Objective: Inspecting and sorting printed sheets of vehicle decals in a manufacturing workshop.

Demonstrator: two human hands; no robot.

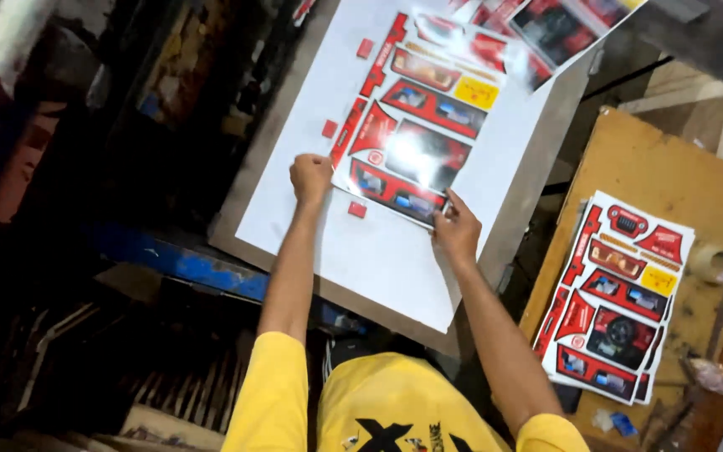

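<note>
Pinning the glossy red printed sticker sheet (412,125) flat on the white tabletop (378,259) at frame centre, the left hand (311,177) pressed closed on its left edge while the right hand (457,232) pinched its lower corner, seemingly to square it.

A small print-finishing workshop: a white work board (353,251) carrying a glossy red sticker sheet (412,125), a stack of identical printed sheets (617,297) on a stained wooden table (696,167), tape roll (713,264), blue machine frame (186,264).
</note>
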